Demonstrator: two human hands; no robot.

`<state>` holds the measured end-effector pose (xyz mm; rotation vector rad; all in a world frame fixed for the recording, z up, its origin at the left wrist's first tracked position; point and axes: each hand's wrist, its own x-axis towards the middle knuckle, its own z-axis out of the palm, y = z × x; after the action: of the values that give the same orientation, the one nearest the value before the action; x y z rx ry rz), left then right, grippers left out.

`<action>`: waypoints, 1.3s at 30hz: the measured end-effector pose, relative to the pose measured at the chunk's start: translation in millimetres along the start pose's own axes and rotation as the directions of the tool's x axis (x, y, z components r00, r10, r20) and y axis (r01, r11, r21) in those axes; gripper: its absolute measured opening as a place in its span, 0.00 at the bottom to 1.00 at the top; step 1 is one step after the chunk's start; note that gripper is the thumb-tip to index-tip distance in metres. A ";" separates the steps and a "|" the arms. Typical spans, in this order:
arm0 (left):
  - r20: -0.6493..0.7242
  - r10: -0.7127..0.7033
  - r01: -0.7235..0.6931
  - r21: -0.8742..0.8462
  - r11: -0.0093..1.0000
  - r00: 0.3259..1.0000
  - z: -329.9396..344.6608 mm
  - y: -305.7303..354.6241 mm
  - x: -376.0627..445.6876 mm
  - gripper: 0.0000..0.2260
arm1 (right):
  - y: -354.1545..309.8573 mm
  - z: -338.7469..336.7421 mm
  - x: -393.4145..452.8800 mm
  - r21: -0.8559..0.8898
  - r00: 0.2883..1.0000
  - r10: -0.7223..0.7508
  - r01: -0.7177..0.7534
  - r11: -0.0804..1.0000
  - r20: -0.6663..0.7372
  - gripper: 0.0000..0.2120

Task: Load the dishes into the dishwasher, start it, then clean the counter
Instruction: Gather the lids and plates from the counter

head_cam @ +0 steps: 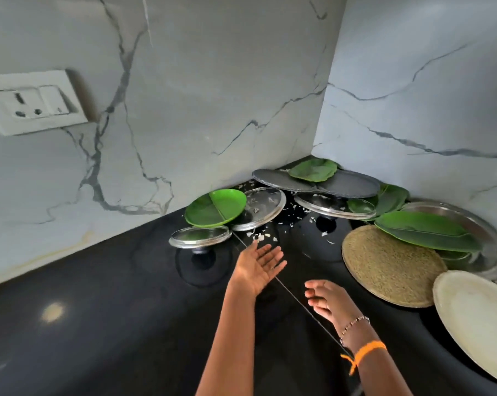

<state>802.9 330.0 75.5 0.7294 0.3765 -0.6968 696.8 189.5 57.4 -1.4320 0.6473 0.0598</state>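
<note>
Both hands hover empty over the black table, with the dishes still piled in the corner at the right of the frame.

The left hand [259, 265] is palm up, its grip wide with straight fingers, just short of the white crumbs [258, 237] near the middle of the frame. The right hand [326, 298] sits lower right, fingers loosely curled round nothing. No dish is lifted yet: the green plate [213, 208] leans on a glass lid [258, 207], a smaller lid [199, 236] lies in front, and dark plates [341, 182], leaf plates [424, 230], a steel tray [487, 241], a woven mat [390, 267] and a pale plate [478, 312] overlap one another. The likely trouble is that pulling one piece from this leaning pile lets its neighbours slide or clatter, and the glass lids could chip. Sweeping crumbs first may scatter them under the dishes.
</note>
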 end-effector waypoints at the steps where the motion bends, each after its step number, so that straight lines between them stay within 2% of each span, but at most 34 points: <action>1: 0.015 0.000 0.000 -0.033 0.999 1.000 3.5 5.6 11.6 0.16 | 5.2 -2.8 0.0 0.000 1.000 -0.007 0.007 1.000 -0.016 0.10; 5: 0.013 0.017 -0.014 -0.181 0.983 1.000 12.8 28.0 44.0 0.16 | 22.7 -10.5 -5.6 0.043 0.996 -0.087 0.088 0.995 -0.015 0.07; 6: 0.006 0.013 -0.012 -0.175 0.984 1.000 12.5 33.3 52.5 0.17 | 24.1 -9.8 -5.9 0.047 0.995 -0.101 0.101 0.994 -0.007 0.07; 8: -0.004 0.005 -0.006 -0.146 0.989 1.000 13.2 40.1 66.3 0.18 | 25.7 -9.8 -4.6 0.005 0.993 -0.115 0.115 0.993 0.007 0.12; 11: -0.062 0.023 -0.031 -0.130 0.991 0.998 20.6 41.9 82.6 0.09 | 29.1 -11.8 -1.8 -0.062 0.991 -0.134 0.134 0.989 0.003 0.06; 15: -0.103 0.040 -0.059 -0.189 0.980 0.994 32.7 37.8 89.7 0.03 | 33.6 -16.1 -0.6 -0.045 0.989 -0.143 0.141 0.989 -0.048 0.09; 19: -0.100 -0.007 -0.016 -0.231 0.973 0.995 45.2 21.9 71.2 0.06 | 30.9 -18.0 -1.8 -0.027 0.992 -0.120 0.120 0.992 -0.022 0.09; 23: -0.066 -0.036 0.020 -0.218 0.976 0.997 48.9 4.1 43.1 0.05 | 19.0 -19.8 1.9 0.099 0.999 -0.024 0.027 0.995 -0.023 0.10; 25: -0.091 -0.038 0.017 -0.218 0.976 0.995 48.1 0.2 30.2 0.03 | 8.4 -24.9 9.6 0.174 0.998 0.031 -0.020 0.984 -0.058 0.10; 29: -0.133 -0.026 0.003 -0.174 0.985 0.991 33.5 -0.9 8.2 0.05 | -24.1 -34.8 39.7 0.291 0.980 0.046 0.013 0.957 -0.196 0.10; 31: -0.136 -0.042 0.018 -0.170 0.985 0.990 25.3 -0.2 -0.8 0.07 | -43.5 -38.0 58.4 0.377 0.974 0.069 0.019 0.926 -0.216 0.14; 33: -0.141 -0.062 0.041 -0.151 0.988 0.988 20.5 0.4 -8.9 0.09 | -63.2 -41.3 78.7 0.479 0.981 0.090 0.004 0.878 -0.173 0.22; 36: -0.148 -0.087 0.072 -0.104 0.992 0.985 15.6 -0.1 -13.4 0.13 | -92.3 -40.6 106.0 0.684 0.983 0.133 -0.012 0.729 -0.124 0.30; 39: -0.137 -0.103 0.096 -0.055 0.994 0.985 10.9 -5.5 -12.6 0.19 | -113.0 -35.7 124.9 0.715 0.977 0.155 -0.003 0.699 -0.147 0.28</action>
<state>790.9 324.9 87.2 0.7195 0.5589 -0.7307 833.6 95.3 102.8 -0.6456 0.7851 -0.2525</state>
